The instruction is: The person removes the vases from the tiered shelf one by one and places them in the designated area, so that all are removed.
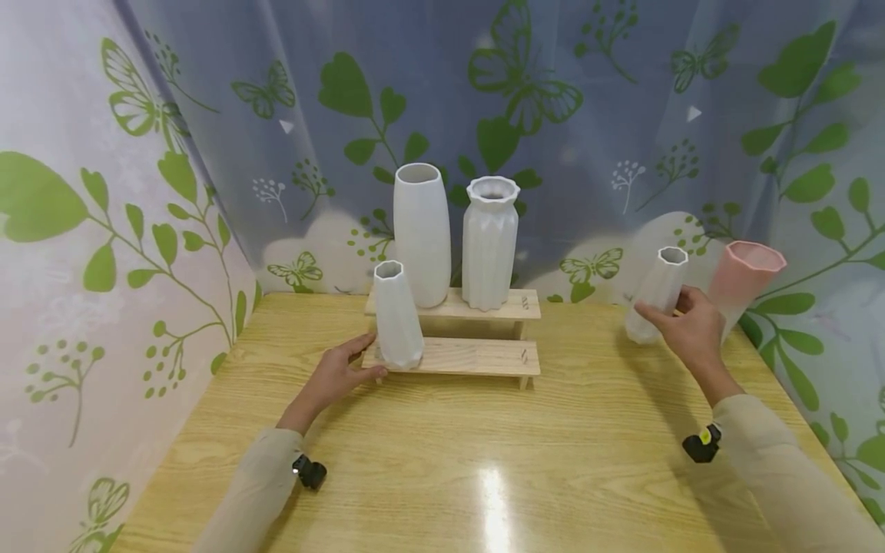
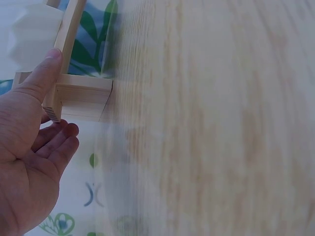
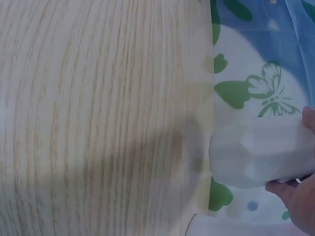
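Observation:
At the left end of a two-tier wooden stand (image 1: 477, 356), my left hand (image 1: 337, 371) grips the lower shelf's corner. The left wrist view shows the thumb over the shelf edge (image 2: 67, 46) and the fingers at its other side. A slim white faceted vase (image 1: 398, 319) stands on that shelf beside the hand. On the right of the table, my right hand (image 1: 694, 329) holds a similar white vase (image 1: 662, 286) by its side, thumb and fingers around its body. That vase is nearly upright, its base (image 3: 231, 155) close to the tabletop in the right wrist view.
On the upper shelf stand a tall smooth white vase (image 1: 422, 238) and a fluted white vase with a ruffled rim (image 1: 489, 246). A pink-and-white vase (image 1: 745, 273) is just right of my right hand. Patterned curtains (image 1: 429, 69) border the wooden table (image 1: 415, 461) at back and sides.

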### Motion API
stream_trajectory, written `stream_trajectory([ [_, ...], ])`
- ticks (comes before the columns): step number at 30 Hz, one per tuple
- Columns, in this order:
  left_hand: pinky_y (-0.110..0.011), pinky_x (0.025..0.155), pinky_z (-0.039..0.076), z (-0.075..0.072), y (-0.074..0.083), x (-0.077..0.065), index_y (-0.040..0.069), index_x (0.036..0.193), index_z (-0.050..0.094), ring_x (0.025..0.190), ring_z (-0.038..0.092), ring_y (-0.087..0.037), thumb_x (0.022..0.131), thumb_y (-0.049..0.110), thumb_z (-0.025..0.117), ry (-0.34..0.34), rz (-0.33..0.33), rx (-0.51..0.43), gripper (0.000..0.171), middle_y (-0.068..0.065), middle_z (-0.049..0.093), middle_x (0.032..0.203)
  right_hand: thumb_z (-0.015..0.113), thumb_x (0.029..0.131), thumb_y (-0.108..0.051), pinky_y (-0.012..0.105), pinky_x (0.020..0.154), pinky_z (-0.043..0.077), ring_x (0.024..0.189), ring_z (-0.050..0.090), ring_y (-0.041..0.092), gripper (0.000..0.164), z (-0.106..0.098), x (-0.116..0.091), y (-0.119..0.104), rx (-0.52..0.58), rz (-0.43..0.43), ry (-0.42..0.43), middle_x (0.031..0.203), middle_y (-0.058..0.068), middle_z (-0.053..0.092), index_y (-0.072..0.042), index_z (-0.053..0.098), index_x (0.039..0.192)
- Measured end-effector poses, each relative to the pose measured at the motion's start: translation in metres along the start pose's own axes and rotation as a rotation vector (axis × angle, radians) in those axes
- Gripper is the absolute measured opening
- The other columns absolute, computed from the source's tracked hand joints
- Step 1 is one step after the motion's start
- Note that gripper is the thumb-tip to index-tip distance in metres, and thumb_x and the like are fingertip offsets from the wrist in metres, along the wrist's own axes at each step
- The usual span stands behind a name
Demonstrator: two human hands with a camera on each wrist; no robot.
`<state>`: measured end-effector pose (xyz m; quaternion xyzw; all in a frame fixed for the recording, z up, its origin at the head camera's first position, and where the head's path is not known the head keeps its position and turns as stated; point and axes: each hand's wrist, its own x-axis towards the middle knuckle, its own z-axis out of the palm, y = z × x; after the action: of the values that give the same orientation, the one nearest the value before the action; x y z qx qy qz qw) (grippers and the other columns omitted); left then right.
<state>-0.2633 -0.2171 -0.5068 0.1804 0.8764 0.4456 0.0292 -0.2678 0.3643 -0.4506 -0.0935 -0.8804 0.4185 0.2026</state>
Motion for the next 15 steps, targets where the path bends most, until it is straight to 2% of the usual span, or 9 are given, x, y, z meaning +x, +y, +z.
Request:
stream_trajectory([
  [5, -0.044, 0.117, 0.042, 0.000, -0.003, 0.000, 0.001, 0.155, 0.042, 0.147, 0.039, -0.035, 0.089, 0.035, 0.081, -0.006, 0.002, -0.018, 0.083, -0.019, 0.040, 0.159, 0.084, 0.085, -0.041, 0.009, 0.072, 0.043, 0.118, 0.062, 0.040, 0.073, 0.003, 0.003, 0.009, -0.010, 0.025, 0.025, 0.130, 0.026, 0.066, 0.004, 0.058, 0.137],
  [12, -0.044, 0.117, 0.042, 0.000, -0.003, 0.000, 0.001, 0.154, 0.042, 0.147, 0.039, -0.036, 0.089, 0.035, 0.081, -0.005, 0.002, -0.015, 0.083, -0.019, 0.040, 0.159, 0.084, 0.085, -0.043, 0.028, 0.083, 0.052, 0.122, 0.061, 0.041, 0.076, 0.003, 0.005, 0.017, -0.009, 0.057, 0.017, 0.134, 0.026, 0.064, 0.004, 0.056, 0.140],
  [15, -0.045, 0.117, 0.042, -0.001, -0.002, 0.000, 0.001, 0.155, 0.042, 0.147, 0.039, -0.036, 0.089, 0.035, 0.081, -0.008, -0.004, -0.017, 0.083, -0.019, 0.040, 0.159, 0.084, 0.085, -0.042, 0.021, 0.080, 0.049, 0.121, 0.061, 0.040, 0.074, 0.003, 0.005, 0.020, -0.021, 0.058, 0.031, 0.132, 0.025, 0.065, 0.003, 0.058, 0.138],
])
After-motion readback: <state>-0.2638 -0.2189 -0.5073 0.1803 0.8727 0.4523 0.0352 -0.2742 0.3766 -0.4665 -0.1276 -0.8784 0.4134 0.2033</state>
